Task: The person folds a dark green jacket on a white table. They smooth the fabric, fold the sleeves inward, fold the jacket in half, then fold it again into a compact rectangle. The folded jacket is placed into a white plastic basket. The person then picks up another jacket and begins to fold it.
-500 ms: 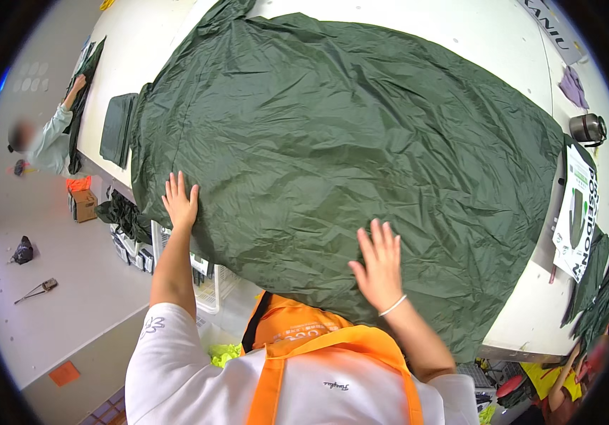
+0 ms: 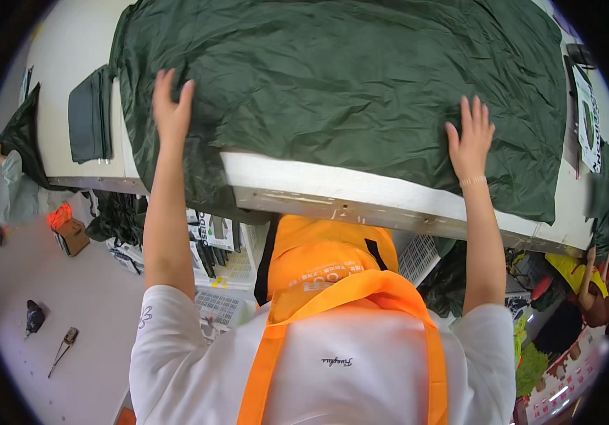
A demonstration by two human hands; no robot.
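Observation:
A large, wrinkled dark green sheet of thin fabric (image 2: 347,85) is spread over the white table (image 2: 297,176). Its near edge lies back from the table's front edge in the middle, while its left part hangs over that edge. My left hand (image 2: 172,110) is at the sheet's left side, thumb apart and fingers stretched out. Over on the right, my right hand (image 2: 472,138) rests on the fabric near its front edge, palm down with fingers spread. Neither hand grips anything. The sheet's far side runs out of view.
Folded dark green fabric (image 2: 90,117) lies left of the sheet. A printed package (image 2: 588,120) sits at the table's right end. Below the table are a white crate (image 2: 421,256) and dark bundles. Co-workers are at the far left (image 2: 15,185) and lower right (image 2: 591,294).
The sheet's near edge has gone away from my body, baring a strip of table. My right hand has moved right, and both arms reach farther forward. The view has shifted toward me.

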